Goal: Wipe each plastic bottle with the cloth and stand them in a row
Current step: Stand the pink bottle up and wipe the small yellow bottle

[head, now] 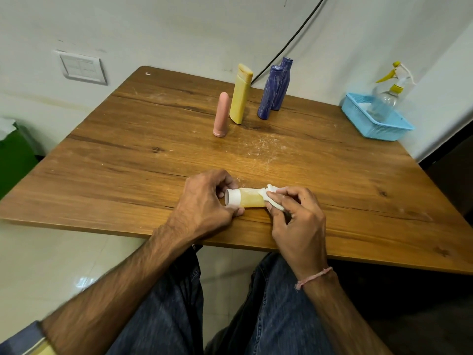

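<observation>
We hold an amber bottle on its side, just over the near part of the wooden table, with its white cap pointing left. Our left hand curls around the cap end, fingers above and thumb below. Our right hand pinches a small white cloth against the bottle's other end, fingers bent around the wad. A pink thread band circles the right wrist.

Farther back on the table four bottles stand upright in a loose row: a pink bottle, a yellow bottle just beside it, and, a little apart to the right, two blue bottles, one close behind the other. At the far right corner sits a light blue basket with a clear spray bottle in it. A switch plate is set in the wall on the left, and a black cable runs down the wall behind the bottles. Below the table edge we see our jeans.
</observation>
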Action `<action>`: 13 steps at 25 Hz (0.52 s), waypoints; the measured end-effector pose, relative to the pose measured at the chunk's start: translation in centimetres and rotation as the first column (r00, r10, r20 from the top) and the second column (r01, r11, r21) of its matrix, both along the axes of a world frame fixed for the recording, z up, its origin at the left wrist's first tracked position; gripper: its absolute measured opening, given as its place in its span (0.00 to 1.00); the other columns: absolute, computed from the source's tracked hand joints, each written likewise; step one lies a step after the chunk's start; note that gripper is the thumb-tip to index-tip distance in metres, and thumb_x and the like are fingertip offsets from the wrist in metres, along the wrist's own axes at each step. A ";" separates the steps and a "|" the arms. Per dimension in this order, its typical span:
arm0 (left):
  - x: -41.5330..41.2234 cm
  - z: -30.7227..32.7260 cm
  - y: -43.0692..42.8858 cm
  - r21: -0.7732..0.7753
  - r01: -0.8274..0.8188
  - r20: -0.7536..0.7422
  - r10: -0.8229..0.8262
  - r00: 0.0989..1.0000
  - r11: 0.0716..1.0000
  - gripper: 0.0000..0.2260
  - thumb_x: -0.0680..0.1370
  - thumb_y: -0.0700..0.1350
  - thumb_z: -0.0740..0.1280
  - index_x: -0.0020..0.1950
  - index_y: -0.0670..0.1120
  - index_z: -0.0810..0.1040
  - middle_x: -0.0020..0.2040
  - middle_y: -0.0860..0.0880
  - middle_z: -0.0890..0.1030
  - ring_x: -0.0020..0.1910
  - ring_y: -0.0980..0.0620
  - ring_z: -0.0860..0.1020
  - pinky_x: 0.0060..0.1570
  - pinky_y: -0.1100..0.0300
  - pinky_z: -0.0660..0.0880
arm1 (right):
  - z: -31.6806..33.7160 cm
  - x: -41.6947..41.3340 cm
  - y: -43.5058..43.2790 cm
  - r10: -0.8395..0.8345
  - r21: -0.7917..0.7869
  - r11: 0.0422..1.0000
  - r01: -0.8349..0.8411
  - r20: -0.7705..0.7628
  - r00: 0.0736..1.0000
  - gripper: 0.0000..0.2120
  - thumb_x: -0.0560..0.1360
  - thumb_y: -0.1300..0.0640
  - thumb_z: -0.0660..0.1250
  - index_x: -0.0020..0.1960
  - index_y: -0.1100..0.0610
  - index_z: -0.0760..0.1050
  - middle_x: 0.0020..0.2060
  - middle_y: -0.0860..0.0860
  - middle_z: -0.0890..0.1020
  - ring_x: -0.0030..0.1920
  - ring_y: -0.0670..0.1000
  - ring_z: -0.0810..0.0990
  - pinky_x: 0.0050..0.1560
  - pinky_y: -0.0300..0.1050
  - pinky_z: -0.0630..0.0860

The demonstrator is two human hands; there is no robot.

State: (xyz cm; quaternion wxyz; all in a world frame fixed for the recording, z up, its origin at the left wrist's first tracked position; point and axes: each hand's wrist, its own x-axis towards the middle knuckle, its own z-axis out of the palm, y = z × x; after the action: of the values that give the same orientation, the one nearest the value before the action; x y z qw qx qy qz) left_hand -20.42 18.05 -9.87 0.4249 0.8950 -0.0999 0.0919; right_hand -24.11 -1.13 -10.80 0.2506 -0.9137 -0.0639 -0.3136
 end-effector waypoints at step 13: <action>-0.2 0.1 -0.1 -0.003 0.043 0.040 -0.043 0.998 0.999 0.14 0.63 0.48 0.83 0.43 0.49 0.82 0.36 0.58 0.78 0.35 0.60 0.76 0.32 0.72 0.69 | 0.3 -0.3 1.1 0.147 -0.016 0.989 -0.147 -0.018 0.989 0.12 0.71 0.69 0.75 0.51 0.58 0.86 0.44 0.51 0.81 0.48 0.50 0.78 0.49 0.43 0.79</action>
State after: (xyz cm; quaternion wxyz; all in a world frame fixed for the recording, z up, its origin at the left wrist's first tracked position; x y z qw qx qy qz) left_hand -20.58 17.95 -9.75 0.4265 0.8898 -0.1275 0.1008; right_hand -24.43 -0.05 -10.55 0.2656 -0.9111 -0.1319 -0.2861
